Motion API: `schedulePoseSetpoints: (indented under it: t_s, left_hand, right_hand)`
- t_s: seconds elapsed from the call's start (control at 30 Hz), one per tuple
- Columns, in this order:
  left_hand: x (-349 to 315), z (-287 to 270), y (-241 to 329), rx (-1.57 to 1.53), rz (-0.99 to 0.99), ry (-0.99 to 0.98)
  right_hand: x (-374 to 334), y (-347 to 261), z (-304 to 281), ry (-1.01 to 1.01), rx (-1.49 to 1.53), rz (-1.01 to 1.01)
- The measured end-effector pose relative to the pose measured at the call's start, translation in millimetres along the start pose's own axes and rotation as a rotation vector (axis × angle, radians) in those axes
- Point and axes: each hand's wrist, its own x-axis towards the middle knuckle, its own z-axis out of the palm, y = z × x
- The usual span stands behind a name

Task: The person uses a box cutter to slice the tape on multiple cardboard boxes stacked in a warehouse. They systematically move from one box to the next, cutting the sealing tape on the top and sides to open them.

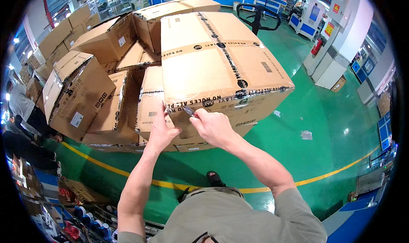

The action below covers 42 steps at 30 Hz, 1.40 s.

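Observation:
A large taped cardboard box [191, 77] lies in front of me on top of other boxes. My right hand [211, 126] is closed around a small utility knife [188, 110]. The knife's tip is at the printed tape along the box's near top edge, close to its left corner. My left hand [159, 132] rests against that near left corner, fingers stretched upward and thumb apart. Most of the knife's handle is hidden in my right fist.
More cardboard boxes [85, 98] are piled at the left, some tilted. Behind the large box stands a black handle [259, 17]. A white pillar [336, 43] with a fire extinguisher [316, 46] is at right. People [25, 115] are at far left; shoes [87, 219] sit lower left.

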Motion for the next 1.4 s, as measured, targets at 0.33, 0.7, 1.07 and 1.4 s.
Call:
schedulePoseSetpoints:
  t_s: [0.33, 0.7, 1.07, 1.4]
  left_hand:
    - [1, -2, -13, 0.160, 0.007, -0.208]
    - [0, -1, -16, -0.020, -0.085, -0.228]
    - [-24, -3, -55, -0.402, -0.040, -0.264]
    - [-68, 13, -83, -0.385, -0.344, -0.365]
  right_hand:
    - [9, -19, 0, -0.049, -0.155, 0.042]
    - [-15, 70, -57, 0.197, -0.463, 0.285]
    - [5, -26, 23, 0.185, -0.346, 0.167]
    - [19, -61, 66, 0.178, -0.283, 0.132]
